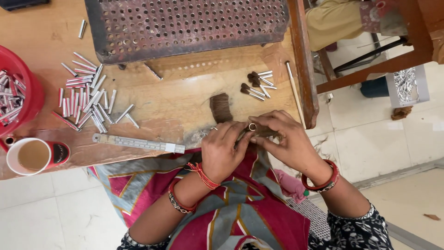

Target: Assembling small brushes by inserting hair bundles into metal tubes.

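The person's left hand (225, 147) and right hand (286, 139) meet at the near edge of the worn wooden table (185, 92), just below the centre of the view. Between them sits a small silver metal ferrule tube (252, 126), pinched by the fingertips of both hands, with a thin tuft of dark brown bristle hair (266, 133) running from it toward 3 o'clock under the right fingers. Both hands are closed narrowly around this pair; no finger is spread wide.

At 12 o'clock from the hands lies a loose bundle of brown hair (220, 107) on the table. At 1 o'clock rest several finished ferrules with dark hair tips (256, 85) and a thin pale wooden stick (294, 92) along the table edge. At 9 to 10 o'clock lie a scatter of empty silver tubes (90, 99), a flat metal ruler (138, 143), a red plastic bowl of more tubes (18, 97) and a red-and-white cup of milky tea (34, 155).

The risks look plain. The tuft is held over the table's edge, so a slackened pinch would likely drop hairs onto the patterned cloth on the lap (231, 213) or the floor. Uneven pressure could splay the tuft so strands catch on the tube's rim. The small tube could also slip and roll off the edge.
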